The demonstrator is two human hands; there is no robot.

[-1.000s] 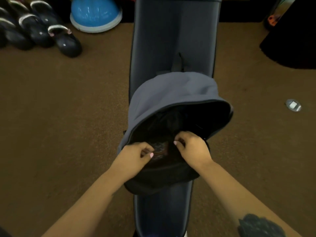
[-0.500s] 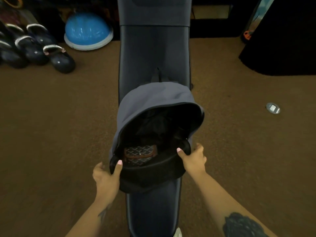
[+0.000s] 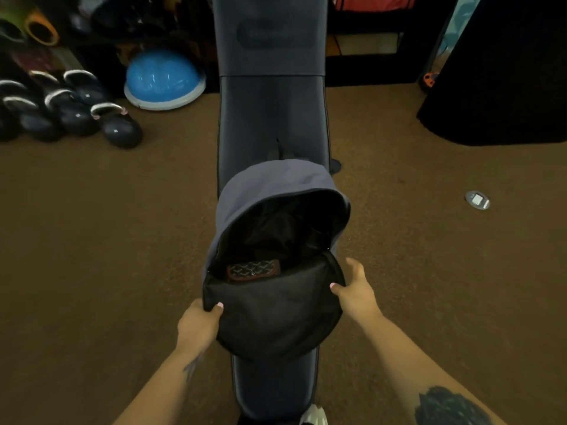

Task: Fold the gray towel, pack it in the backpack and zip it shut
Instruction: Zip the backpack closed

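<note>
A gray backpack (image 3: 270, 185) lies on a dark padded bench (image 3: 273, 111), its main compartment unzipped and gaping toward me. The black front flap (image 3: 273, 314) hangs down on my side. My left hand (image 3: 199, 323) grips the flap's left edge and my right hand (image 3: 356, 289) grips its right edge. Inside the opening lies a dark patterned pouch with brown trim (image 3: 253, 269). Behind it the interior is dark, and I cannot make out the gray towel.
Brown carpet (image 3: 107, 240) surrounds the bench. Several dark kettlebells (image 3: 76, 111) and a blue half-ball trainer (image 3: 164, 79) stand at the far left. A large black object (image 3: 503, 72) fills the far right. A small round device (image 3: 477, 200) lies on the carpet at the right.
Both hands left the inside of the opening and moved out to the flap's two side edges. The flap has come down toward me, and the patterned pouch now shows inside.
</note>
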